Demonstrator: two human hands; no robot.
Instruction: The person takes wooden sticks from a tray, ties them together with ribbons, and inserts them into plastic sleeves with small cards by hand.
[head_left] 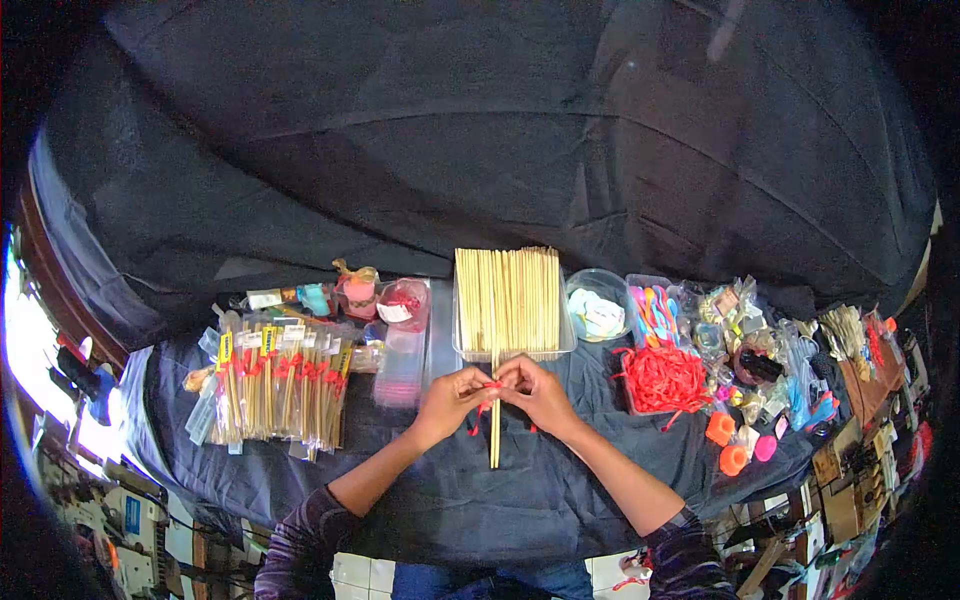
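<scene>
Slim pale wooden sticks (495,440) at frame centre, long axis near vertical, between left hand (452,404) and right hand (544,398); neither clearly nearer. Both hands pinch thin red ribbon (491,385) at the sticks. Fingers hide its crossing; knotted or loose, cannot tell. Upper stick ends blend into clear plastic box (540,354) of similar sticks; exact ends unclear.

A cloth-draped craft workspace, with chopsticks (508,300) and red ribbon (662,380).
</scene>
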